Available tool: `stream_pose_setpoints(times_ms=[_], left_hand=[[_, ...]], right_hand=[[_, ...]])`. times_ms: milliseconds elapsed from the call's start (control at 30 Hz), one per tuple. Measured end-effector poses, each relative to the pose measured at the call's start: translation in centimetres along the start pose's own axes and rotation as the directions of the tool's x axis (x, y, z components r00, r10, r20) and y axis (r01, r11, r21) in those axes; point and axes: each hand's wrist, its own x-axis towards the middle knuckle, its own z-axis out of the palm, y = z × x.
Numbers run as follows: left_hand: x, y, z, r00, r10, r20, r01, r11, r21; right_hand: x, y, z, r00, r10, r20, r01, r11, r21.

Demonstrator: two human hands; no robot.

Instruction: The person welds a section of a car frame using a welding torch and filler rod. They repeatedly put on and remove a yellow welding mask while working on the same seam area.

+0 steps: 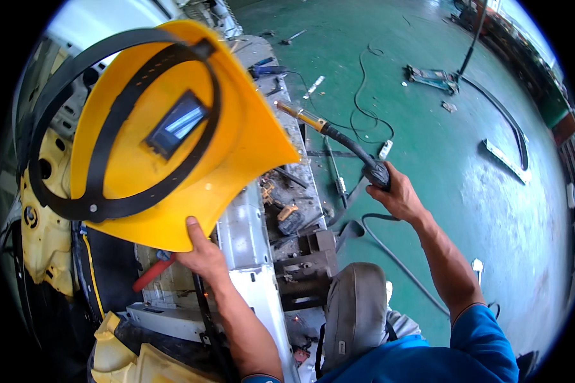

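Observation:
My left hand (203,256) grips the lower edge of a yellow welding mask (255,137), thumb on its inner side. The mask is raised with its inside toward me, showing the black headband (102,150) and a small dark lens window (177,124). A red handle (153,273) sticks out beneath the left hand; whether that hand also holds it, I cannot tell. My right hand (399,196) is closed round the black grip of a welding torch (313,121). The torch's copper-coloured nozzle points up and left, close to the mask's right edge but apart from it.
A white metal body panel (246,230) runs between me and the mask. Beside it, a cluttered ledge holds a yellow and black tool (291,220). A grey hose (409,274) and a thin cable (363,83) lie on the green floor, with a floor jack (431,78) farther off.

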Motion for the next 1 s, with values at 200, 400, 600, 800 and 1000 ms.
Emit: stream_pose_setpoints(times_ms=[200,400,600,800,1000], left_hand=[[0.1,0.9,-0.2,0.994,0.108,0.023,-0.107,0.993,-0.057],[-1.6,3.7,-2.2,0.999,0.027,-0.046,-0.04,0.95,-0.309],[-5.7,5.9,-9.4,0.973,-0.169,-0.155,0.11,0.938,-0.329],[-9.2,4.5,-16.8,0.903,-0.356,-0.241,0.238,0.881,-0.409],[-9.6,1.6,-20.9,0.77,-0.571,-0.285,0.448,0.801,-0.397]], right_hand=[[-7.2,4.1,-5.3,0.993,0.079,-0.09,-0.075,0.996,0.042],[-11.5,7.2,-9.5,0.996,0.086,-0.011,-0.085,0.996,0.016],[-12.9,9.3,-7.5,0.975,-0.154,0.158,0.175,0.976,-0.131],[-15.3,11.7,-7.3,0.929,-0.189,0.318,0.26,0.944,-0.2],[-16.8,12.7,-10.2,0.943,-0.18,0.281,0.237,0.953,-0.186]])
